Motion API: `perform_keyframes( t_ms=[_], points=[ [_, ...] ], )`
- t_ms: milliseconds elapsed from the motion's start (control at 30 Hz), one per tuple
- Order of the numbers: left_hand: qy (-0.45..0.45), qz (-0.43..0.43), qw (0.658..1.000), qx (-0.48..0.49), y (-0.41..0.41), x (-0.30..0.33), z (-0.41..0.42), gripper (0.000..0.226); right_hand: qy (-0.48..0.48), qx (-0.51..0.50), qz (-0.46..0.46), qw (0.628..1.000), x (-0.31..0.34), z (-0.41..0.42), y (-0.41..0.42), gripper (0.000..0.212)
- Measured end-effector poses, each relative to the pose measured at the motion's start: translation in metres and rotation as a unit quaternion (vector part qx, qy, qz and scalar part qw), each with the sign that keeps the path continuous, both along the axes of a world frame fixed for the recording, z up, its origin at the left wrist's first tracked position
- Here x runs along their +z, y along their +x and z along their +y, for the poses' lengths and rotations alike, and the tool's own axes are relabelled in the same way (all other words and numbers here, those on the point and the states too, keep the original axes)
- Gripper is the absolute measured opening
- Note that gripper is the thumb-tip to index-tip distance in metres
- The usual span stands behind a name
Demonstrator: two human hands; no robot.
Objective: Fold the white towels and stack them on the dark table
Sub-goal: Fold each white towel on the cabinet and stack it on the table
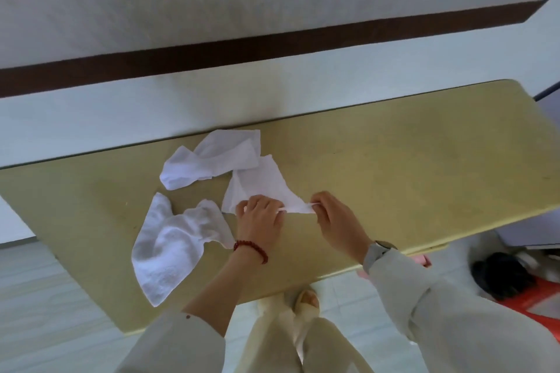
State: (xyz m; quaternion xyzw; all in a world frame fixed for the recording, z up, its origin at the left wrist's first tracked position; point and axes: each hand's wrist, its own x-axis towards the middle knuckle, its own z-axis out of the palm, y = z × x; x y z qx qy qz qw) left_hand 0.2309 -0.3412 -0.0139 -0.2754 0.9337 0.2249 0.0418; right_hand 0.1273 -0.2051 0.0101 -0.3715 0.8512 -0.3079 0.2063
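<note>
From the head camera I look down on a yellowish table [394, 166] with three white towels on it, none of them folded and no stack begun, so I judge the task to be at its very start. The towel being worked [260, 188] lies near the middle of the table, a loose, roughly triangular sheet. Its broad part is toward the table's far edge and it narrows to a stretched strip at its near edge. The left hand [259, 215] pinches that strip at one end and the right hand [330, 215] pinches the other end, fingers curled onto the cloth, pulling the edge taut between them. The taut edge runs left to right, roughly along the table's length, and the sheet trails away from me behind it. A second crumpled towel [209, 157] sits just beyond and left of the held towel, touching or overlapping its far corner; I cannot tell which. A third rumpled towel [172, 245] lies left of the held towel, with its lower end over the table's near edge. All three remain to be folded and stacked.
</note>
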Motion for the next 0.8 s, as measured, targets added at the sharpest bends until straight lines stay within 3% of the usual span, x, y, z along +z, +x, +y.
perform_keyframes(
  t_ms=[133, 267, 400, 500, 667, 800],
  points=[
    [0.006, 0.089, 0.994, -0.055, -0.058, 0.034, 0.005, 0.024, -0.044, -0.179, -0.016, 0.983, 0.041, 0.037, -0.061, 0.013],
    [0.02, 0.119, 0.988, -0.099, -0.136, 0.073, 0.02, 0.025, -0.103, -0.317, -0.016, 0.943, 0.079, 0.084, -0.125, 0.013],
    [-0.053, 0.155, 0.977, -0.136, -0.232, 0.119, 0.054, 0.029, -0.196, -0.419, 0.015, 0.887, 0.123, 0.136, -0.189, 0.011],
    [-0.077, 0.23, 0.961, -0.13, -0.292, 0.157, 0.084, 0.024, -0.229, -0.436, 0.061, 0.868, 0.158, 0.177, -0.228, 0.011],
    [-0.063, 0.406, 0.9, -0.143, -0.338, 0.184, 0.123, 0.014, -0.251, -0.419, 0.123, 0.864, 0.174, 0.237, -0.265, 0.01],
    [-0.071, 0.343, 0.916, -0.194, -0.336, 0.146, 0.137, 0.02, -0.206, -0.403, 0.098, 0.886, 0.126, 0.269, -0.258, 0.01]
  ],
)
